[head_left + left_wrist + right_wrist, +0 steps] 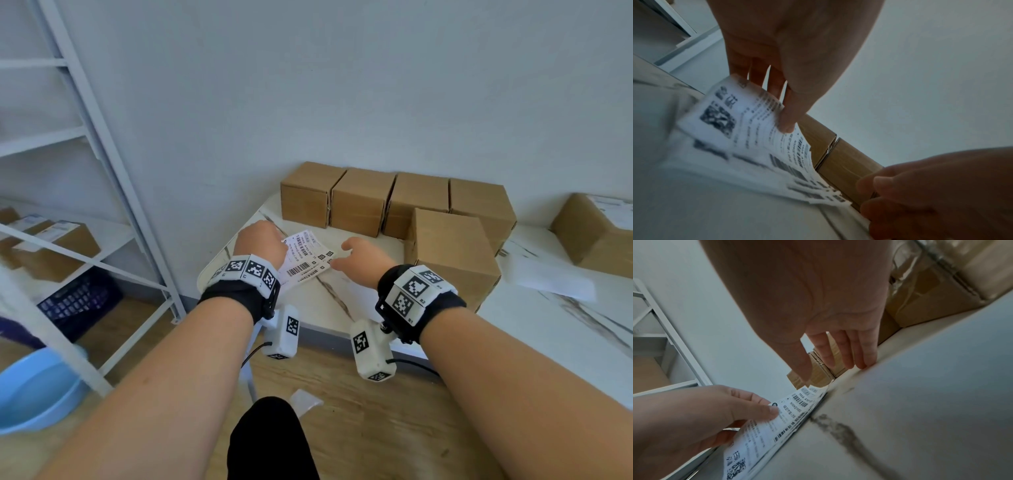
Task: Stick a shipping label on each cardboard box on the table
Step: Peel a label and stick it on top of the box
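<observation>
While the left hand (261, 242) pinches the labels (306, 257), boxes (363, 202) sit beyond.

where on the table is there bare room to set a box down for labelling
Bare tabletop lies along the near edge, between the labels under the left hand and the front box. The right hand hovers there. Crowded: the back row of boxes against the wall.
</observation>
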Demonstrator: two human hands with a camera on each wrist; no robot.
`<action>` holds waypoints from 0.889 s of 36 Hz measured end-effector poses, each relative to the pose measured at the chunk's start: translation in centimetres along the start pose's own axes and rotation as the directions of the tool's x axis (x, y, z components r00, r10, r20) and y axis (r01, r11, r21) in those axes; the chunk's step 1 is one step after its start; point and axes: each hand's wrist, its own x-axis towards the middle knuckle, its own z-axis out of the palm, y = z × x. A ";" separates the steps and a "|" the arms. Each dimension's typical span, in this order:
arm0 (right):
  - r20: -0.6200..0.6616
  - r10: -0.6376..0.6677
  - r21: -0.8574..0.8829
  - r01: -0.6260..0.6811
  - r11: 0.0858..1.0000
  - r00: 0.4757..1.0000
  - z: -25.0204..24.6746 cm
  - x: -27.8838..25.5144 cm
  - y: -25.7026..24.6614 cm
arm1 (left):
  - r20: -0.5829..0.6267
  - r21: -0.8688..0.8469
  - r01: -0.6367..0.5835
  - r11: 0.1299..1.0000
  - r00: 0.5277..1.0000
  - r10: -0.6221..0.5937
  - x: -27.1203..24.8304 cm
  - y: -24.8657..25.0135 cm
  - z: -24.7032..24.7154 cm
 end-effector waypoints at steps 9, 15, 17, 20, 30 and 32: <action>-0.117 -0.078 0.115 0.092 0.989 0.990 -1.2 -0.3 -0.1 | -0.043 -0.548 0.011 0.836 0.998 -0.041 -0.3 2.5 -1.5; -0.340 -0.062 0.337 0.183 0.923 0.939 -3.2 -0.5 -0.1 | -0.016 -0.766 0.014 0.642 0.999 -0.041 -1.1 5.1 -2.5; -0.414 -0.040 0.423 0.231 0.876 0.909 -4.0 -0.8 0.0 | 0.012 -0.808 0.027 0.589 1.000 -0.028 -1.4 5.9 -2.6; -0.490 -0.014 0.498 0.293 0.816 0.872 -5.5 -1.4 0.6 | 0.068 -0.837 0.044 0.545 0.997 0.023 -2.0 7.2 -2.3; -0.637 0.018 0.475 0.373 0.797 0.771 -10.0 -3.8 4.6 | 0.276 -0.852 0.062 0.520 0.897 0.346 -4.3 11.6 -0.5; -0.667 0.035 0.474 0.388 0.790 0.744 -10.6 -4.1 5.6 | 0.305 -0.837 0.052 0.545 0.870 0.386 -4.6 12.4 -0.1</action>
